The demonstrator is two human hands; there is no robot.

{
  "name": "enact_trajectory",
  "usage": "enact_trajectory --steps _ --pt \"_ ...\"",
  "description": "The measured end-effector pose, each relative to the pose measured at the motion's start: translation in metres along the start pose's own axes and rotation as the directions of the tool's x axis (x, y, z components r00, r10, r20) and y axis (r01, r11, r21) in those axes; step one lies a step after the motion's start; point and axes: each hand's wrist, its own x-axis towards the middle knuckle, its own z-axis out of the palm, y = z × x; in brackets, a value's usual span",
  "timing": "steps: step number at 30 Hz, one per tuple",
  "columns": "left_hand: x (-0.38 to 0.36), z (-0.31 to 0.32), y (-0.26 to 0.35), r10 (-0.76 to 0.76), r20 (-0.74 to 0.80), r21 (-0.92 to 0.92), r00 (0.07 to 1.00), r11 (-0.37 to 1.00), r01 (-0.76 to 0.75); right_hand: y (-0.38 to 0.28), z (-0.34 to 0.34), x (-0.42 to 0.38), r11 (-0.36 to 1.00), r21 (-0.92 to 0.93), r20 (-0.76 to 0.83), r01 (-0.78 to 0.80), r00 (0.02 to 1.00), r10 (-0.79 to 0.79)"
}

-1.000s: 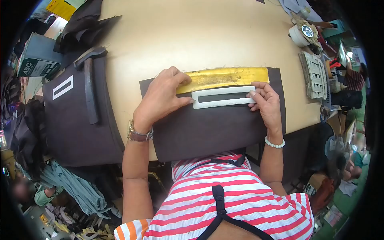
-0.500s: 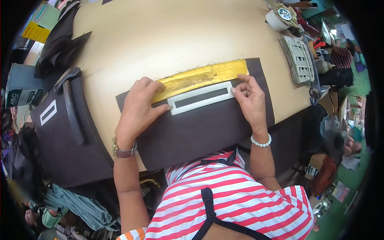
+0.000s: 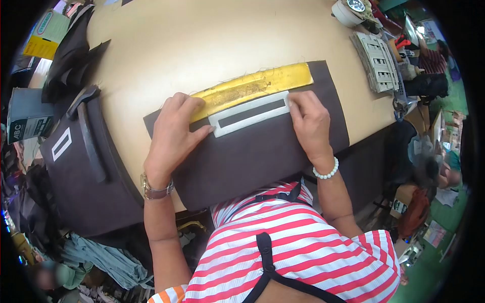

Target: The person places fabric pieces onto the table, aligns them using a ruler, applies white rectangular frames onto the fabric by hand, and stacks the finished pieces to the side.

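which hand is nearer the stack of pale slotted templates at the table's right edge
Right. The right hand presses the right end of the white rectangular slotted template, on the side toward the stack of pale slotted templates. The left hand rests at its left end, farther away.

Template (image 3: 249,114) lies on fabric (image 3: 252,156), seemingly touching ruler (image 3: 252,87).
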Motion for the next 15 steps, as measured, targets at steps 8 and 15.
enact_trajectory --steps 8,15 --pt "-0.042 0.039 0.007 0.325 -0.065 0.346 0.944 0.894 -0.284 -0.023 -0.003 0.002 0.824 -0.423 -0.014 0.378 0.906 -0.423" --pt "-0.053 0.038 0.007 0.217 -0.024 0.332 0.976 0.922 -0.197 -0.077 0.051 -0.040 0.894 0.105 0.290 0.435 0.847 -0.446"
